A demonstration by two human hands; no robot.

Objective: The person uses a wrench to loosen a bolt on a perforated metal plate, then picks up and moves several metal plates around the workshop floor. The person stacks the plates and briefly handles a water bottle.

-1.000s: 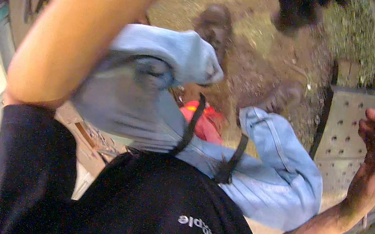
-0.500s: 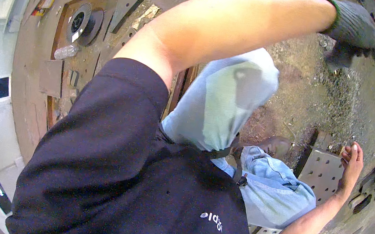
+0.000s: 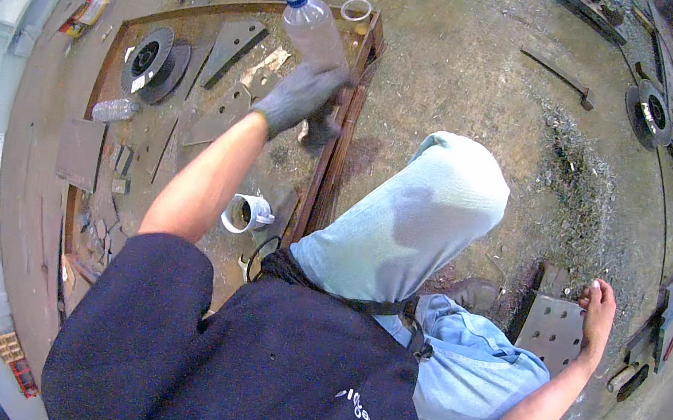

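My left hand (image 3: 295,97) wears a grey glove and reaches to the lower part of a clear plastic bottle (image 3: 310,25) with a blue cap. Its fingers are smeared and partly hidden, so I cannot tell whether they grip the bottle. A dark shape shows just below them. My bare right hand (image 3: 598,312) hangs beside my knee, close to a steel plate with rows of holes (image 3: 552,324). Its fingers are curled together; what they may hold is too small to make out. A white mug (image 3: 240,214) with dark contents stands nearer my body on the left.
A rusty-edged metal worktop (image 3: 331,182) lies to my left. On it are a black spool (image 3: 146,61), a second plastic bottle (image 3: 114,111), holed plates (image 3: 234,48) and a clear ring (image 3: 356,9). Metal shavings (image 3: 579,185) cover the floor at right, below a hammer-like bar (image 3: 558,76).
My left hand has swung from over the shavings at far right back to the bottle on the left. My right hand has shifted slightly down and left in the view.
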